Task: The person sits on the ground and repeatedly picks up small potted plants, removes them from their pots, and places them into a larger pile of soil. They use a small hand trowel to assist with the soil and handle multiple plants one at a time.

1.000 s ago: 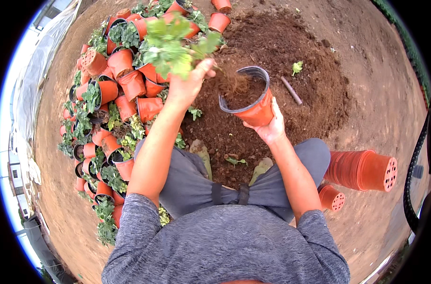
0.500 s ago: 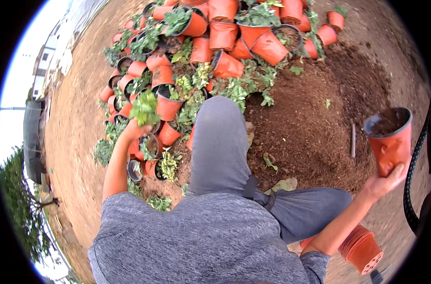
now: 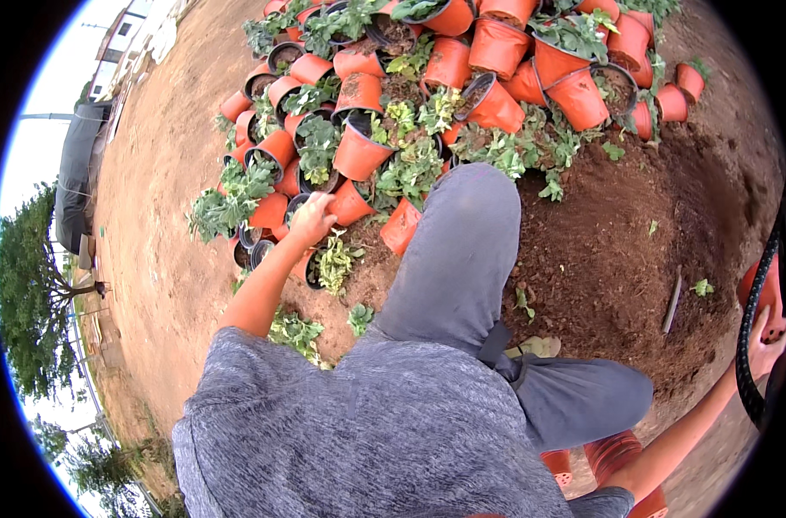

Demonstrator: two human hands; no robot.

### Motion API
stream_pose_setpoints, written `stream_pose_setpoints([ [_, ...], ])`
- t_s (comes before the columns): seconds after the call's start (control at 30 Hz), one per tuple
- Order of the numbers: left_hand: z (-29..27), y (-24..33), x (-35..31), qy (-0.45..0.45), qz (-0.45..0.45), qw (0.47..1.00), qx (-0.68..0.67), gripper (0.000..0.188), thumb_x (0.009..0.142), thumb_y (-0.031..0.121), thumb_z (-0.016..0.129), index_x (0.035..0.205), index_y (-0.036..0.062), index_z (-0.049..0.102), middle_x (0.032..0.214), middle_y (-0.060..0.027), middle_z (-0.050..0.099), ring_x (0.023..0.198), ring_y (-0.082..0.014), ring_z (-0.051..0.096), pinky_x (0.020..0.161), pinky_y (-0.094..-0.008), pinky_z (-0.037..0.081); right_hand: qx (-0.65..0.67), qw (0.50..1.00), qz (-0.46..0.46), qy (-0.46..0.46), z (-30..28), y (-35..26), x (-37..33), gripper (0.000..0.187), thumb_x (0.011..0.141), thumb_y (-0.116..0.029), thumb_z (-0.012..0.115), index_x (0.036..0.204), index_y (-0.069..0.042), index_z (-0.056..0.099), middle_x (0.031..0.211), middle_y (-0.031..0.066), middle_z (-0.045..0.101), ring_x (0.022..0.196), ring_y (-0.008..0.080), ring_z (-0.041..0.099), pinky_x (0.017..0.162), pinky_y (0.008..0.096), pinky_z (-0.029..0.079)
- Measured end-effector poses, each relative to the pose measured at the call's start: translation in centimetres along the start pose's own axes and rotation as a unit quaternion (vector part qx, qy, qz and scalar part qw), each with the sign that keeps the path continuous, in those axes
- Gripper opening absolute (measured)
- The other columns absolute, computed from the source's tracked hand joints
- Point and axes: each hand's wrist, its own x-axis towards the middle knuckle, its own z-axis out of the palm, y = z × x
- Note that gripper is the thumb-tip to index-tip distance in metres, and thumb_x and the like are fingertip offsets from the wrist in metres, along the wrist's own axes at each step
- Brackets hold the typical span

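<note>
My right hand (image 3: 764, 347) grips an orange plastic plant pot (image 3: 763, 289) at the far right, its holed base turned toward me. A black cord hides part of this pot, and its mouth is out of sight. My left hand (image 3: 313, 219) reaches over the near edge of a heap of orange pots, its fingers loosely bent and apart with no plant in them. Just beyond the fingertips lies a tipped orange pot (image 3: 350, 205); whether they touch it I cannot tell. Pale, yellowing foliage (image 3: 334, 262) sits below that hand.
Many leafy potted plants (image 3: 410, 168) lie tumbled across the ground ahead. Dark loose soil (image 3: 600, 259) spreads to the right of my knee, with a short stick (image 3: 672, 300) and a green sprig (image 3: 702, 287) on it. Stacked orange pots (image 3: 613, 453) stand beside my right forearm. A braided black cord (image 3: 747, 345) hangs at right.
The leafy plant has left my left hand, which has moved right. My right hand has carried its pot outward and tipped it over. A green sprig now shows on the soil near the stick.
</note>
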Motion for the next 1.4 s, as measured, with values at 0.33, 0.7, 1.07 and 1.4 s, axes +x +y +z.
stream_pose_setpoints([
  [0.33, -0.4, 0.3, 19.8, -0.067, 0.173, 0.948, 0.258, 0.028, 0.077, 0.023, 0.065, 0.097, 0.0066, 0.055, 0.098, -0.0186, 0.057, 0.083, -0.0429, 0.062, 0.069, -0.0522, 0.05, 0.159, 0.974, 0.064, -0.149, -6.1, 2.7, -22.7, 0.073, 0.072, -0.023, 0.079, 0.134, -0.003, 0.046, 0.127, 0.0188, 0.051, 0.121, 0.0347, 0.046, 0.104, 0.043, 0.038],
  [0.7, -3.0, -3.7, 21.6, -0.126, 0.243, 0.957, 0.096, 0.018, 0.089, 0.019, 0.055, 0.084, 0.0019, 0.055, 0.066, -0.0141, 0.06, 0.049, -0.0281, 0.052, 0.046, -0.0383, 0.041, -0.035, 0.876, 0.387, -0.284, -25.5, 4.8, -47.0, 0.078, 0.07, -0.032, 0.079, 0.136, -0.01, 0.044, 0.129, 0.0186, 0.045, 0.12, 0.0377, 0.045, 0.101, 0.0466, 0.039],
  [1.07, -9.7, 13.4, 16.0, -0.062, 0.172, 0.981, 0.058, 0.02, 0.092, 0.02, 0.055, 0.094, 0.0004, 0.059, 0.067, -0.0122, 0.062, 0.054, -0.0225, 0.053, 0.049, -0.0343, 0.04, -0.209, 0.751, 0.458, -0.428, -20.8, 21.6, -49.3, 0.092, 0.072, -0.046, 0.076, 0.147, -0.025, 0.027, 0.144, 0.015, 0.03, 0.13, 0.0414, 0.035, 0.098, 0.0552, 0.042],
  [1.4, -11.4, 34.4, 13.8, 0.098, 0.451, 0.887, 0.033, 0.015, 0.081, 0.013, 0.066, 0.082, 0.0033, 0.055, 0.078, -0.0128, 0.052, 0.075, -0.0347, 0.057, 0.066, -0.0418, 0.046, -0.244, 0.852, 0.313, -0.342, -22.8, 20.3, -51.1, 0.059, 0.084, -0.042, 0.067, 0.133, -0.013, 0.051, 0.126, 0.0149, 0.056, 0.114, 0.0348, 0.054, 0.092, 0.0454, 0.048],
])
